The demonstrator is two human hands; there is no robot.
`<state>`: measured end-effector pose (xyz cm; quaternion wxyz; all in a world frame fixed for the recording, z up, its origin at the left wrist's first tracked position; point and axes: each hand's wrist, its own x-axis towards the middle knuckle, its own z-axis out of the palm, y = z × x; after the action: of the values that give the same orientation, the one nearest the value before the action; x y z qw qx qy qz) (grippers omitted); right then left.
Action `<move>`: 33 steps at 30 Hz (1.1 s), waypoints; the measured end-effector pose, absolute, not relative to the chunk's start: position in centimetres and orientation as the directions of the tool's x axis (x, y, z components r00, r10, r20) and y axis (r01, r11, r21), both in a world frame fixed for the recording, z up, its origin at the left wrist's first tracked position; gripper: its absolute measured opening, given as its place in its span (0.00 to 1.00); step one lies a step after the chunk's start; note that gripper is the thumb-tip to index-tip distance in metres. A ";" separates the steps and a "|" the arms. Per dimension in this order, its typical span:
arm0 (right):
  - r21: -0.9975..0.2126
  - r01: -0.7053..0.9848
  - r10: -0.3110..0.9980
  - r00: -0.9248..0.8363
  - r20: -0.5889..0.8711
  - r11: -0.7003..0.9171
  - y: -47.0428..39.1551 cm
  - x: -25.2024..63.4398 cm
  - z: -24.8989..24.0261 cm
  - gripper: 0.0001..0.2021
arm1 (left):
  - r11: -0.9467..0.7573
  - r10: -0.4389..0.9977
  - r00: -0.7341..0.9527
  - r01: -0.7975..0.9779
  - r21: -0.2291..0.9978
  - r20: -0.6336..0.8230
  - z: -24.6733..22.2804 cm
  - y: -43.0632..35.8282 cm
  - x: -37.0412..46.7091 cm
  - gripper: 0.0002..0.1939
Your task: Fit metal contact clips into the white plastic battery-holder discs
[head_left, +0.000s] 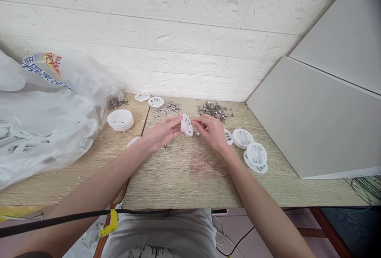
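Observation:
A thin, round white plastic disc (186, 125) with small holes is tilted up above the table, its edge pinched between the thumb and fingers of my left hand (164, 131). My right hand (212, 130) is closed in a pinch at the disc's right edge. What its fingertips hold is too small to make out. Under those fingers a thin metal object shows in part. Just beyond my hands lie two heaps of small metal pieces, a paler heap (167, 109) on the left and a darker heap (214, 110) on the right.
A stack of white discs (120, 120) stands left, beside a large clear plastic bag (50, 119) filled with more. Several slotted discs (256, 154) with metal parts lie right of my right forearm. A grey panel (321, 119) leans at right; a black cable (59, 221) crosses low.

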<state>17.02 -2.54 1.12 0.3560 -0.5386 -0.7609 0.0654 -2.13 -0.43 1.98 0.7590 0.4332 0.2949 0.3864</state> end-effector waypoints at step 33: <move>-0.577 0.661 0.840 -0.156 0.520 0.480 -2.4 17.4 1.2 0.12 | 0.140 0.868 0.494 -0.160 0.977 -0.043 1.6 -0.8 -1.8 0.20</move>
<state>17.42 -2.38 1.19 0.4166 -0.4984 -0.7526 0.1075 -1.82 -0.80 1.62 0.6786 0.5352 0.3308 0.3790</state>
